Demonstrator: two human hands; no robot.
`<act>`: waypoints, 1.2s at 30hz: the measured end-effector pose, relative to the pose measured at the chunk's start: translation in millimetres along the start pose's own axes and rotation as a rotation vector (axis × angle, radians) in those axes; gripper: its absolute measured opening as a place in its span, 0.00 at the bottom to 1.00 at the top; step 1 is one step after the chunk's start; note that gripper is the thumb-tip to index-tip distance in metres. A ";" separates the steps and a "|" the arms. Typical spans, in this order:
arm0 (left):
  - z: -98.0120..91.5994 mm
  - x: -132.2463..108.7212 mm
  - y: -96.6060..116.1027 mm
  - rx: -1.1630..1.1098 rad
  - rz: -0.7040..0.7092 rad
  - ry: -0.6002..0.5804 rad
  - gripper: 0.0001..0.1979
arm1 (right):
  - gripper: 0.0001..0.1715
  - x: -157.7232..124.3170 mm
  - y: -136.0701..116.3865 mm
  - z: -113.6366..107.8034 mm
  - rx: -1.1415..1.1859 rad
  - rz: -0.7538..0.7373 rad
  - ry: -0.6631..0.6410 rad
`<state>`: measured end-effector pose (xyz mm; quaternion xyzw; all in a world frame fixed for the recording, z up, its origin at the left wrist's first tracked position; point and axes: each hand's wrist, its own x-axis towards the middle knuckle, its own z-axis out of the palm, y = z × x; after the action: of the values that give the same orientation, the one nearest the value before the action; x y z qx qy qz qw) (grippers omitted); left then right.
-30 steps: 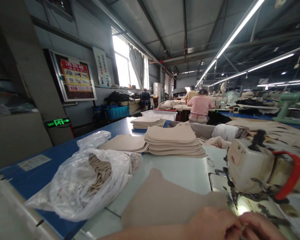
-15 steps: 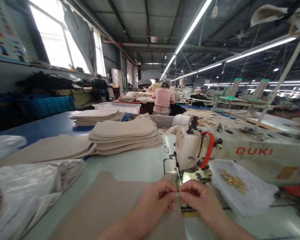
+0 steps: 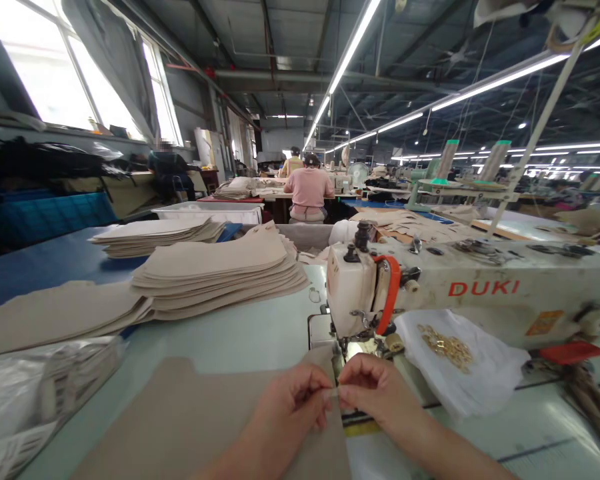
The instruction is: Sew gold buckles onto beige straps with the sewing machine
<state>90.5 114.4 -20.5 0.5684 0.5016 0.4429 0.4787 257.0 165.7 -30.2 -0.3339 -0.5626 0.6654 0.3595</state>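
Both hands meet just in front of the needle area of a white sewing machine (image 3: pixel 355 290). My left hand (image 3: pixel 293 410) is pinched closed over the right edge of a beige fabric panel (image 3: pixel 180 413). Opposite it, my right hand (image 3: pixel 373 390) pinches too, its fingertips almost touching the left ones. Between the fingertips shows a small pale strip (image 3: pixel 334 393), held at both ends; its exact kind is too small to tell. The panel lies flat on the pale green table (image 3: pixel 220 340), its upper right corner near the presser foot.
A stack of beige panels (image 3: pixel 215 267) stands behind, with more fabric pieces (image 3: pixel 55 307) to its left. Plastic-wrapped cloth (image 3: pixel 55 387) lies at left. A white plastic bag (image 3: pixel 460 387) with gold metal bits (image 3: pixel 445 347) rests by the machine arm. Another person (image 3: pixel 309 187) sits farther back.
The whole view has shifted, so the machine and stacks appear farther left. Both hands keep their pinch on the small pale strip, nearly unmoved relative to the panel.
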 end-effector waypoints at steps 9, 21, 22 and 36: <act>-5.1 -1.0 4.5 0.002 -0.032 0.022 0.10 | 0.21 -11.4 -13.0 -1.3 0.034 0.001 -0.020; -4.1 -1.3 7.9 -0.093 -0.060 -0.016 0.13 | 0.20 -12.3 -15.0 0.2 0.104 0.056 -0.052; -4.1 -1.4 7.9 -0.085 -0.057 -0.020 0.13 | 0.19 -12.4 -15.0 0.0 0.091 0.053 -0.051; -2.6 -2.2 10.7 -0.193 -0.105 -0.049 0.21 | 0.25 -8.1 -5.2 0.4 0.035 0.090 -0.083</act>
<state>89.4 112.1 -9.6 0.5034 0.4739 0.4495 0.5657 261.4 159.1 -24.7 -0.3245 -0.5496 0.7041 0.3113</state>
